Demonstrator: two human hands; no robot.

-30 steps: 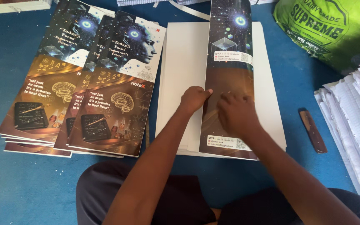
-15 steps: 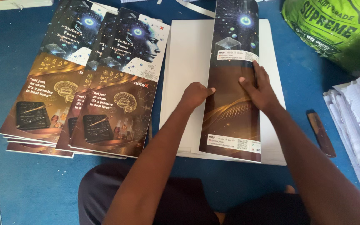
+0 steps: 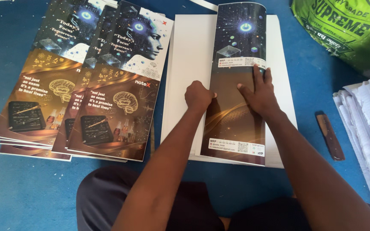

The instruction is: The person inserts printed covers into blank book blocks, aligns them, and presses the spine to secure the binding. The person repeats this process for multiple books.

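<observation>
A glossy printed cover point(image 3: 236, 51), dark blue at the top and brown below, lies folded over a stack of white sheets point(image 3: 189, 55) on the blue surface. My left hand point(image 3: 198, 96) is curled into a fist and presses on the cover's left folded edge, about halfway down. My right hand point(image 3: 260, 92) lies flat on the cover just right of it, its fingers stretched toward the pale label strip.
Overlapping piles of finished printed covers point(image 3: 116, 85) lie to the left. A green printed sack point(image 3: 347, 30) sits at the top right, and stacks of white paper point(image 3: 369, 124) at the right edge. Beside those stacks lies a brown wooden stick point(image 3: 329, 136).
My right hand has slid up the cover, away from me, toward the label strip. My left fist has stayed at the folded edge.
</observation>
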